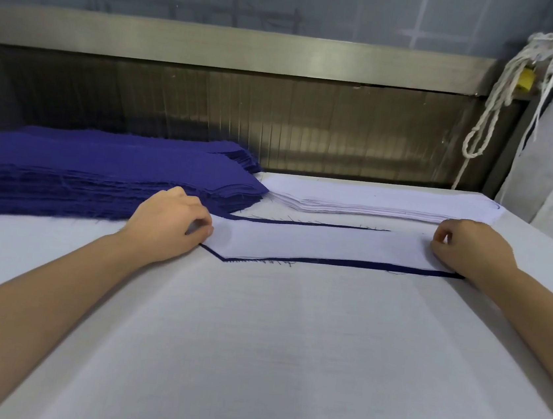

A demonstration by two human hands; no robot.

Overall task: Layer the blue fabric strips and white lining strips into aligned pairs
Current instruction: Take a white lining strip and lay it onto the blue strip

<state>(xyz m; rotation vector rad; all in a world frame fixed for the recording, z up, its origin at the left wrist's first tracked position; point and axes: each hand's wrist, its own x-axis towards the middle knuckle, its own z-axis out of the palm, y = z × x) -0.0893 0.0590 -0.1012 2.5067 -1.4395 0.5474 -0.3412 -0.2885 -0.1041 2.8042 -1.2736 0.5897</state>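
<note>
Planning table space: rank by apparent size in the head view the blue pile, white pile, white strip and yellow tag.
1. blue pile
2. white strip and white pile: about alike, pile farther, so unranked
3. yellow tag

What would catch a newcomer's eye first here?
A thick stack of blue fabric strips sits far left on the pale table. Nearer, the left hand and right hand grip the ends of a white lining strip laid over a blue strip, whose dark edge peeks out.

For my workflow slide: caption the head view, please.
Left hand and right hand pinch the ends of a white lining strip atop a blue fabric strip; blue stack and white stack behind.
</note>
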